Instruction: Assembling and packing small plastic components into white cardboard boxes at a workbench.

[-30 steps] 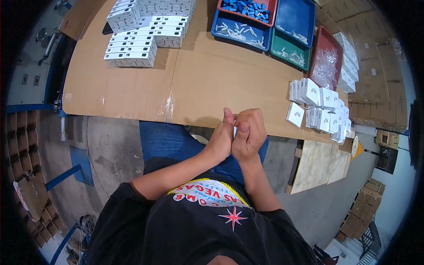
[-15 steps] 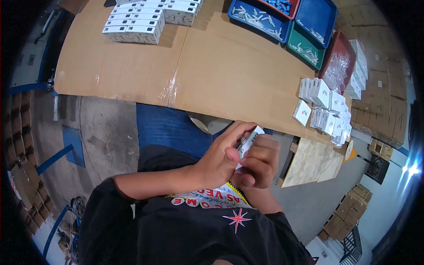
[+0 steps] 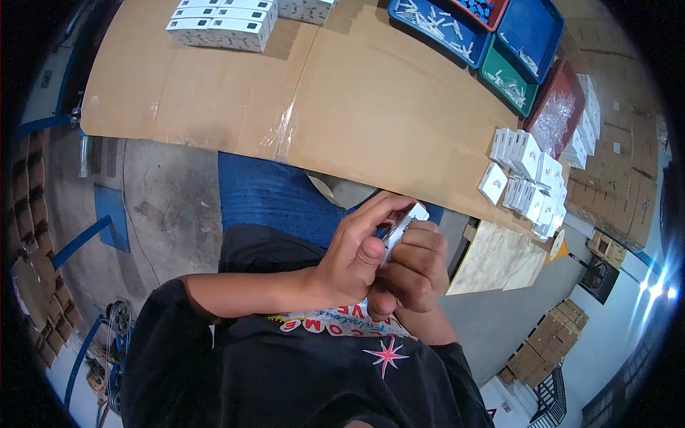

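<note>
Head view: a slim white cardboard-looking box (image 3: pixel 407 222) was gripped by the left hand (image 3: pixel 353 260) and right hand (image 3: pixel 416 267), right of centre, long axis kinda tilted upper-right, neither really nearer.

Two hands (image 3: pixel 348 258), one held box (image 3: pixel 407 222), five trays (image 3: pixel 531 27).
</note>
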`<state>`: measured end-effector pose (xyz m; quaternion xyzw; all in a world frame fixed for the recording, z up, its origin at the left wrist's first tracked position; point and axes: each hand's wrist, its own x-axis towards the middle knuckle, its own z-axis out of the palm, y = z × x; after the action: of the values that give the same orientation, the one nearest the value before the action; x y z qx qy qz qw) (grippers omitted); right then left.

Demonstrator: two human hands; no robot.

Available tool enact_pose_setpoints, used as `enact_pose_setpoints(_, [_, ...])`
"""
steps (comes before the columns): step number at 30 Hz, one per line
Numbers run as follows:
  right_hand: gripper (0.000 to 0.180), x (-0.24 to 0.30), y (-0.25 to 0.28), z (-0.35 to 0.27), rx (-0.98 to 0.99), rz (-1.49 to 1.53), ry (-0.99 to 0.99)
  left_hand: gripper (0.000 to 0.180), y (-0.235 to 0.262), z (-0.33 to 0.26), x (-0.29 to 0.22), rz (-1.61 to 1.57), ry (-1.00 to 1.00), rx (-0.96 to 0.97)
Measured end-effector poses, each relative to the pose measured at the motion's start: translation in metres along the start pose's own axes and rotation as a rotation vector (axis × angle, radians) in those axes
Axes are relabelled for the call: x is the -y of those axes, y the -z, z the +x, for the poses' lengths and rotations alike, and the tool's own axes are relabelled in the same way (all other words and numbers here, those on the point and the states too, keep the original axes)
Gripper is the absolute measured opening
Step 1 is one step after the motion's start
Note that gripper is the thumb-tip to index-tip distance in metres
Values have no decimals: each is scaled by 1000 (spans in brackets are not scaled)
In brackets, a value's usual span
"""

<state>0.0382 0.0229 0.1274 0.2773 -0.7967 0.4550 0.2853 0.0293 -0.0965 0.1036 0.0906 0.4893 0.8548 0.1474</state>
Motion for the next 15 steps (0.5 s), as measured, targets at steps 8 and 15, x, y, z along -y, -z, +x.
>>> enact_pose_setpoints(8, [37,-2,-8,2,46,10,-39,87,7,-5,6,-12,30,-29])
enact_pose_setpoints(15, [28,-8,-15,-1,43,-5,-81,79,8,-10,16,-54,224,-68])
